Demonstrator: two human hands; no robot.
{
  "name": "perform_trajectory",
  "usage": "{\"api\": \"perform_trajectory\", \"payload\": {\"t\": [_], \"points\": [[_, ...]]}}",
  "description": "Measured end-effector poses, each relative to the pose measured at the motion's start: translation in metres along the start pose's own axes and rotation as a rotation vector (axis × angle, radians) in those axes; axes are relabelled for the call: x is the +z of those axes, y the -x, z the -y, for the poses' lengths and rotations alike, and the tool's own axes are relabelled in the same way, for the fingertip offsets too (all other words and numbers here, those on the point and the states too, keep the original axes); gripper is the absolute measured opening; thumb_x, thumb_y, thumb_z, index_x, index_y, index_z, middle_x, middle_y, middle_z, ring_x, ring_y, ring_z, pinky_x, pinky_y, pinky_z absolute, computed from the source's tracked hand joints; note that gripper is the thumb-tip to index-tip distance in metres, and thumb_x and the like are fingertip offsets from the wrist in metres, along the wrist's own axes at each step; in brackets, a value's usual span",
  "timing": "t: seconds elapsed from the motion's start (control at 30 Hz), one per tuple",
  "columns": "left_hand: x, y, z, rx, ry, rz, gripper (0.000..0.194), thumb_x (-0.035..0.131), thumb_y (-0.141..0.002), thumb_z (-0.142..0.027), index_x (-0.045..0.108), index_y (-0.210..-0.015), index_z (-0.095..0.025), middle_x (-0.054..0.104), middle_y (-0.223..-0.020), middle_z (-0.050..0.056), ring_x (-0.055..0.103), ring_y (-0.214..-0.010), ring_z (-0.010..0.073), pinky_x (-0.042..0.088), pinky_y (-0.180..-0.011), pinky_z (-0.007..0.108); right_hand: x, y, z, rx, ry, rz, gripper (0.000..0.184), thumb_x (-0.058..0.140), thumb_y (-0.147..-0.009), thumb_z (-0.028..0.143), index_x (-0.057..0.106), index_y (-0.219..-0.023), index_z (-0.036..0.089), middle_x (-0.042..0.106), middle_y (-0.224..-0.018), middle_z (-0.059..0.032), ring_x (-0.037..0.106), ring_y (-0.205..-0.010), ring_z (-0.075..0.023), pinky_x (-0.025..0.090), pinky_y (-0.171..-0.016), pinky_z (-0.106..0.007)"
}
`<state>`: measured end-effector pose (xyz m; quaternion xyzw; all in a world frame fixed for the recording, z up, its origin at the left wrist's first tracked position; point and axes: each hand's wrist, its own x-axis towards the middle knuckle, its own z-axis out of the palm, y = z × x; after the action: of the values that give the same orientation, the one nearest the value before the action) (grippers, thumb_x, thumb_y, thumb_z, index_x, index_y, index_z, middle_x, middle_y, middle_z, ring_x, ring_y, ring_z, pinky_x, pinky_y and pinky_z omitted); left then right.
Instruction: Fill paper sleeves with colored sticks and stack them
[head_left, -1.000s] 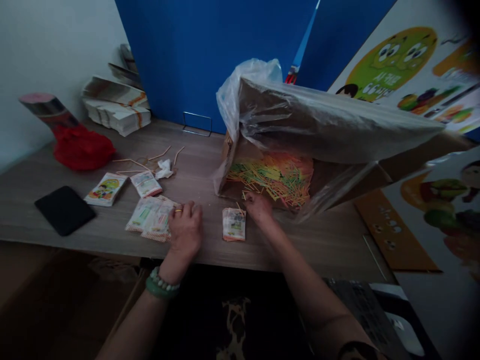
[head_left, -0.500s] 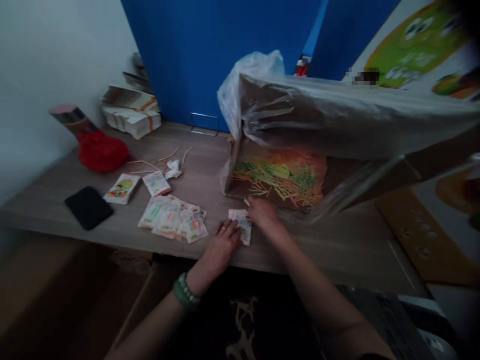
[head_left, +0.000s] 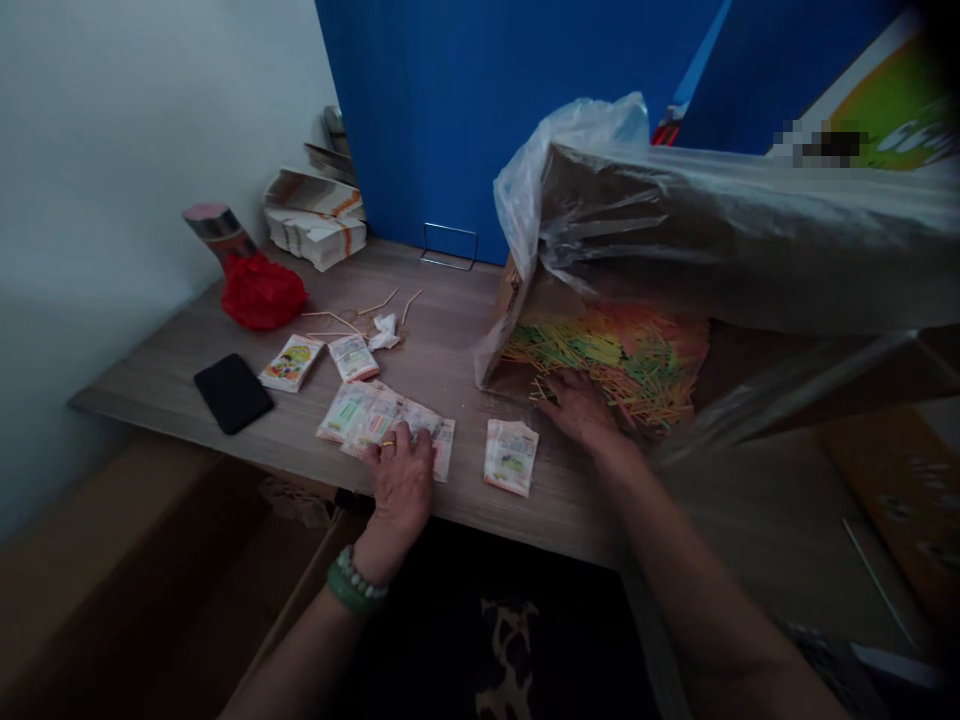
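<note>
My left hand, with a ring and green bracelets, rests on the right end of a row of overlapping small clear-fronted packets. Its fingers are slightly bent and apart, touching the packets. My right hand reaches to the front edge of an open cardboard box lined with clear plastic. Its fingers are spread at a heap of thin coloured sticks; no held stick can be made out. Between my hands, a small stack of flat packets lies on the table.
Further left lie a black phone-like slab, printed packets, and another packet pile. Behind them are a crumpled tissue, bent thin sticks, a red bag and stacked cartons. A blue panel stands behind.
My left hand has moved left from the small packet stack onto the packet row. My right hand has left that stack for the sticks in the box. The view has shifted left.
</note>
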<state>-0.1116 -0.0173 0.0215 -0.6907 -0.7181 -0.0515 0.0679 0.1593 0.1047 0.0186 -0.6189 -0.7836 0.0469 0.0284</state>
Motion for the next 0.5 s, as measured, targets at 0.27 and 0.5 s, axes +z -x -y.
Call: {"api": "perform_trajectory", "payload": {"t": [0.27,0.5], "points": [[0.020,-0.005,-0.004,0.195,0.107,-0.062,0.039,0.039,-0.098,-0.025,0.062,-0.129,-0.016,0.054,-0.144,0.019,0.044,-0.136,0.0380,0.022,-0.113,0.065,0.000,-0.004,-0.012,-0.041,-0.144,0.007,0.046,0.057,-0.093,0.036,0.057,-0.137,0.022,0.056,-0.140,-0.0106,0.046,-0.131,-0.0283,0.034,-0.110,-0.042],[0.030,-0.007,-0.007,0.296,0.101,0.003,0.038,0.042,-0.097,-0.027,0.064,-0.127,-0.019,0.052,-0.147,0.018,0.041,-0.140,0.0412,0.019,-0.114,0.071,0.005,-0.015,-0.023,-0.021,-0.245,-0.069,0.035,0.059,-0.092,0.029,0.065,-0.125,0.019,0.064,-0.129,-0.0101,0.054,-0.121,-0.0239,0.038,-0.104,-0.034]]}}
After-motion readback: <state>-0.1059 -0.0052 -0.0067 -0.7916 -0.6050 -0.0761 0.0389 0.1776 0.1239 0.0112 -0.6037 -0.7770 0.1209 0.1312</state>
